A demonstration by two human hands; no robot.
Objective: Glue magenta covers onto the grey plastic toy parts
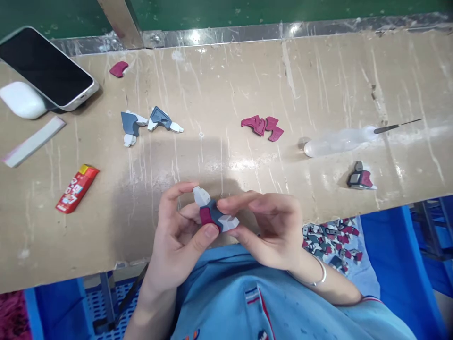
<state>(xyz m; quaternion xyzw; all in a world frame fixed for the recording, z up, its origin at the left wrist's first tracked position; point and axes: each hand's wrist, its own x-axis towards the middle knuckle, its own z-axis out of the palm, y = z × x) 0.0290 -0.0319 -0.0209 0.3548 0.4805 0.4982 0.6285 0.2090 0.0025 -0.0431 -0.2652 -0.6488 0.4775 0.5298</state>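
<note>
Between my hands, just over the front edge of the table, is a small plastic toy part (206, 215) in white, dark grey and maroon. My left hand (180, 231) pinches it from the left, with the thumb on its maroon piece. My right hand (271, 217) grips its right end, thumb and fingertips at the white and grey pieces. Beyond my hands lie two similar grey and white parts, one on the left (130, 126) and one beside it (163, 119). Several loose maroon pieces (262, 126) rest further right. A single maroon piece (119, 69) lies near the back.
At the left are a phone (49, 68), a white case (23, 100), a pale strip (34, 141) and a red packet (78, 189). A clear-handled pointed tool (339, 141) and another assembled part (360, 177) lie right. Below, a blue bin (399, 269) holds many parts (331, 243).
</note>
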